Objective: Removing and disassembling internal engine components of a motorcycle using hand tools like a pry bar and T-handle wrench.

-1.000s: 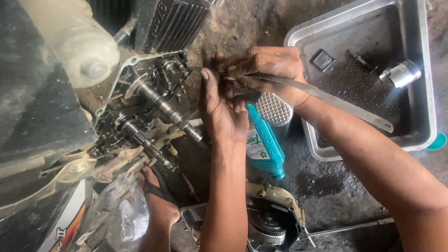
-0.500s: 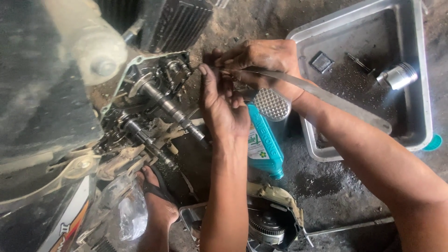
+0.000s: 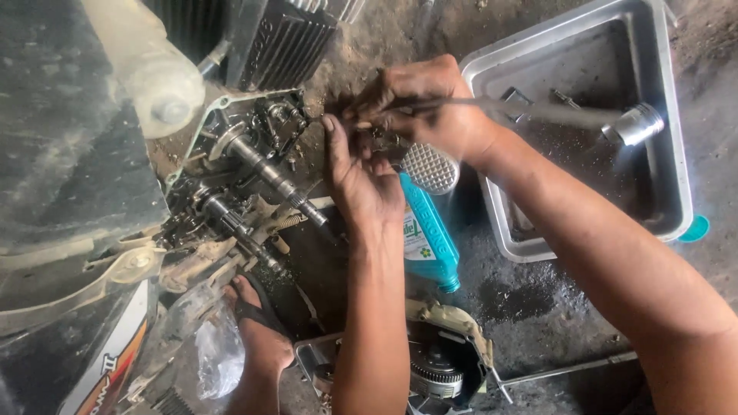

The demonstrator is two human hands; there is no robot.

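Observation:
My left hand (image 3: pixel 361 180) is raised beside an opened motorcycle engine (image 3: pixel 246 169), fingers together pinching a small dark part up by my right hand. My right hand (image 3: pixel 423 104) is closed around a long thin metal tool (image 3: pixel 553 114) whose blurred shaft runs right over a metal tray. The tool's tip meets the small part between both hands. Bare gear shafts (image 3: pixel 269 173) stick out of the greasy engine case just left of my left hand. What the small part is stays hidden by my fingers.
A metal tray (image 3: pixel 669 154) at the right holds a shiny cylindrical part (image 3: pixel 634 123) and small bits. A teal bottle (image 3: pixel 427 238) lies under my forearms beside a ribbed foot pedal (image 3: pixel 430 167). A clutch assembly (image 3: pixel 434 369) sits in a case below. My sandalled foot (image 3: pixel 257 330) rests bottom left.
Both hands have stayed at the same spot by the engine. The long tool has swung from slanting down-right to nearly level, and the view has shifted slightly.

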